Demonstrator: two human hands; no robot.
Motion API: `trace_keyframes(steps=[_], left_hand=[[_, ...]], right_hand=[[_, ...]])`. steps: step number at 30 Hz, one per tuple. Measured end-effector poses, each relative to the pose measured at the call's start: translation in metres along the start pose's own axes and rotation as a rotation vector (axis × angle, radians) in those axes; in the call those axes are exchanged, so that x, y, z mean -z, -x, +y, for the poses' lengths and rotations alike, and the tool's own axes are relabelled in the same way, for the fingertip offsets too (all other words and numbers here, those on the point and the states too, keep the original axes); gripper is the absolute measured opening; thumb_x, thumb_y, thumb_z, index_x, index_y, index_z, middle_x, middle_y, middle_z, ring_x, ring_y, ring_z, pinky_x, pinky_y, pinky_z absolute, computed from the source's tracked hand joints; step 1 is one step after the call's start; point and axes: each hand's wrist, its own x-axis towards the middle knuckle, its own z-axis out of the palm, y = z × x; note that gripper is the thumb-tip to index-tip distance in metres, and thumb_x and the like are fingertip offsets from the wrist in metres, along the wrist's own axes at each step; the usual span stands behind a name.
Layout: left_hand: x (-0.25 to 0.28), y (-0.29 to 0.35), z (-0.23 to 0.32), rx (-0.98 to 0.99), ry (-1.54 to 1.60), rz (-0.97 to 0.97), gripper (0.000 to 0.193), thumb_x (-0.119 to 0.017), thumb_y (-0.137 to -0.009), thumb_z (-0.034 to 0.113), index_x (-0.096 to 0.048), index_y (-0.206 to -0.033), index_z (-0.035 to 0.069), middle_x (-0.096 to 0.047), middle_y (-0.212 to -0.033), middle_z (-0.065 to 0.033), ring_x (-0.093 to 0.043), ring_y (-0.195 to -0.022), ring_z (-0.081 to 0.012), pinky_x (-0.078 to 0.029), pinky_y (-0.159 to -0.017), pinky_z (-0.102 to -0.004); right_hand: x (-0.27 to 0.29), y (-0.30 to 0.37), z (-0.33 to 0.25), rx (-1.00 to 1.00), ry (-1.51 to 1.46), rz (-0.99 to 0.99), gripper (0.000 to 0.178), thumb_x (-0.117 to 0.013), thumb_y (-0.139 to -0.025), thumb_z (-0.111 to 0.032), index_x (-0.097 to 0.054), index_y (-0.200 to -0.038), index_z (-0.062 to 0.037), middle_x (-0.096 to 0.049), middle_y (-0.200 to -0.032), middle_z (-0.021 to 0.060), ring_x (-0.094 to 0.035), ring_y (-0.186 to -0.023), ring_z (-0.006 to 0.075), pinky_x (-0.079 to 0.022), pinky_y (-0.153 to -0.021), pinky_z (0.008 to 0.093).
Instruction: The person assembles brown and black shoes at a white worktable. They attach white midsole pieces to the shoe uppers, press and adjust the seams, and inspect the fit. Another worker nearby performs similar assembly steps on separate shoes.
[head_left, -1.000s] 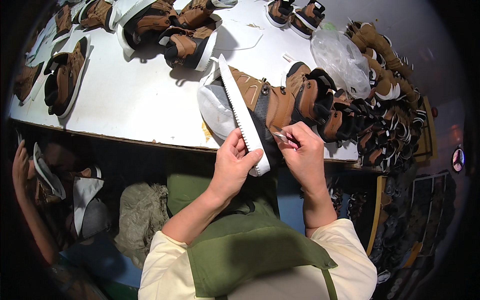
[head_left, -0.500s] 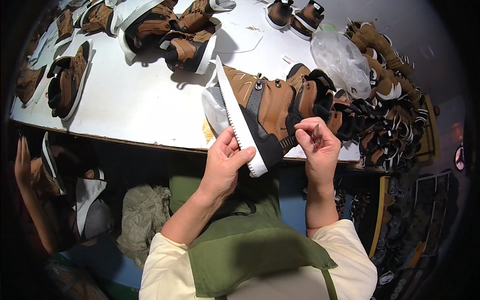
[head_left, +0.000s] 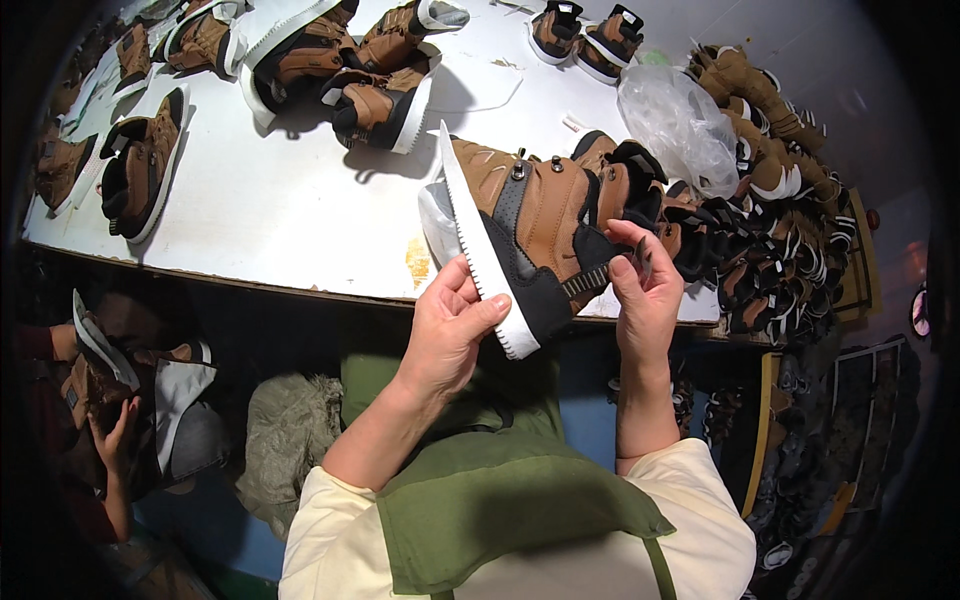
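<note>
A brown and black lace-up boot (head_left: pixel 550 215) with a white toothed sole lies tilted on its side at the table's front edge. My left hand (head_left: pixel 447 325) is closed on the sole near the heel, thumb on the sole's edge and fingers behind it. By the boot's collar and the striped heel strip, my right hand (head_left: pixel 648 300) has its fingers curled. A small dark metal piece (head_left: pixel 643 257) shows between those fingers; its kind is hard to make out. Behind the held boot stand more brown boots (head_left: pixel 628 185).
On the white table (head_left: pixel 290 200) several similar boots (head_left: pixel 385 105) lie at the far left and middle. A clear plastic bag (head_left: pixel 675 130) and a large heap of shoes (head_left: pixel 790 250) are at the right. At lower left, another person's hand (head_left: pixel 115 435) is at a boot (head_left: pixel 95 375).
My right hand has moved slightly right and up along the collar, uncovering more of the striped heel strip. My left hand keeps its grip. The other person's hand has moved down onto a boot.
</note>
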Motion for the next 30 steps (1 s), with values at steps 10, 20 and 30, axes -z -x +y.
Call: trace_keyframes(steps=[10,20,30], left_hand=[[-0.012,-0.010,0.011,0.138,0.151,-0.075,0.046,-0.062,-0.089,0.002,-0.045,-0.132,-0.004,-0.065,-0.115,-0.0125,-0.065,-0.104,-0.0182,-0.052,-0.093,-0.0326],[-0.013,-0.020,0.008,0.217,0.229,-0.103,0.049,-0.054,-0.095,0.007,-0.038,-0.139,-0.007,-0.057,-0.128,-0.0181,-0.061,-0.114,-0.0238,-0.051,-0.100,-0.0370],[-0.011,-0.036,0.037,0.211,0.429,0.010,0.037,-0.053,-0.096,0.008,-0.045,-0.128,-0.010,-0.057,-0.124,-0.0196,-0.060,-0.114,-0.0274,-0.050,-0.102,-0.0404]], right_hand=[[0.026,-0.014,-0.004,0.081,0.155,-0.239,0.045,-0.072,-0.088,-0.041,-0.065,-0.100,0.0017,-0.055,-0.081,-0.0057,-0.045,-0.071,0.0017,-0.034,-0.062,0.0165],[0.017,-0.030,-0.022,0.111,0.261,-0.160,0.039,-0.070,-0.090,-0.037,-0.063,-0.082,0.0005,-0.046,-0.071,-0.0074,-0.037,-0.065,0.0024,-0.028,-0.055,0.0192],[0.010,-0.090,-0.044,0.229,0.380,-0.481,0.020,-0.072,-0.086,-0.015,-0.060,-0.081,0.0003,-0.047,-0.070,-0.0050,-0.038,-0.063,0.0035,-0.032,-0.055,0.0217]])
